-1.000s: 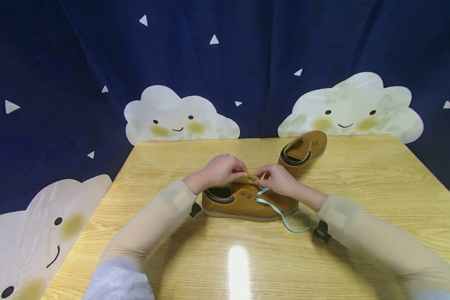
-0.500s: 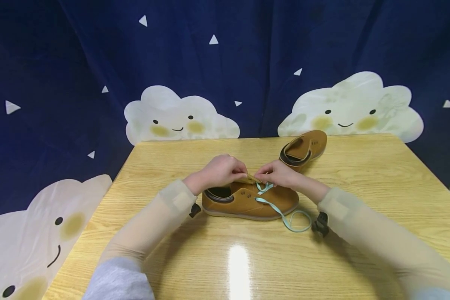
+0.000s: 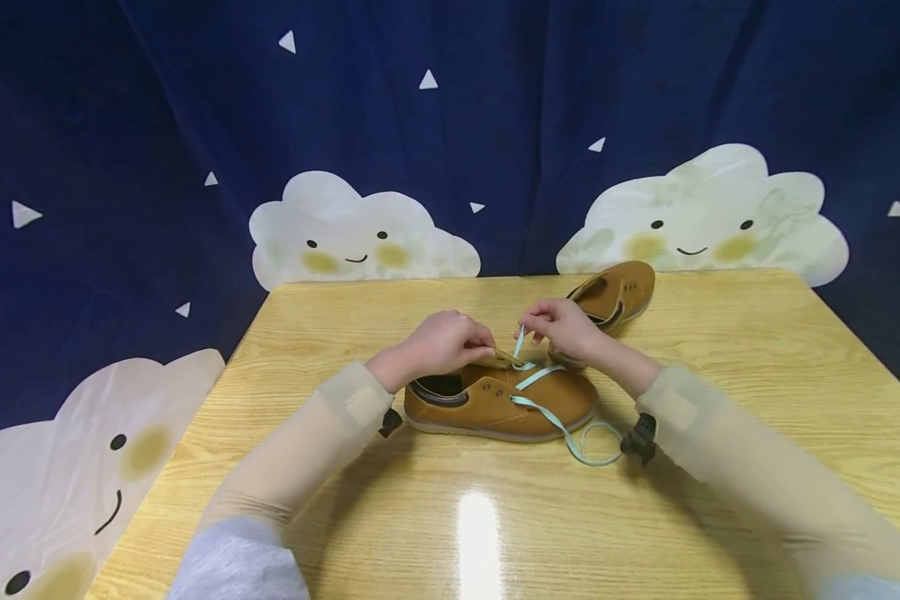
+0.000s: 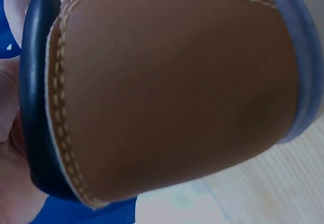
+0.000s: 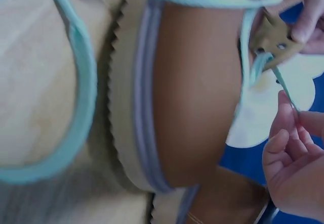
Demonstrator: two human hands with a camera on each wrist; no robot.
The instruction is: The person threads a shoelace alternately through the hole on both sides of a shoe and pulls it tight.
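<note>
A brown shoe [image 3: 525, 417] lies with its toe to the right. My left hand [image 3: 444, 342] pinches the raised eyelet flap [image 3: 503, 357] on its far side. Above and right of that flap, my right hand [image 3: 562, 329] pinches the light-blue lace [image 3: 520, 343], drawn up taut from the flap. In the right wrist view the lace passes through a flap hole [image 5: 260, 62] to the fingertips of my right hand [image 5: 298, 158]. The other lace length [image 3: 551, 415] leaves the near flap and loops on the table. The shoe's heel [image 4: 177, 92] hides most of my left hand in the left wrist view.
Behind my right hand a second brown shoe [image 3: 633, 287] lies near the table's back edge, partly hidden by the hand. The wooden table [image 3: 757, 350] reaches back to a dark blue curtain [image 3: 510, 108] with cloud and triangle prints.
My right hand has moved off the flap and up, drawing the lace out of it; a lace length now shows across the shoe's front. My left hand has stayed on the flap.
</note>
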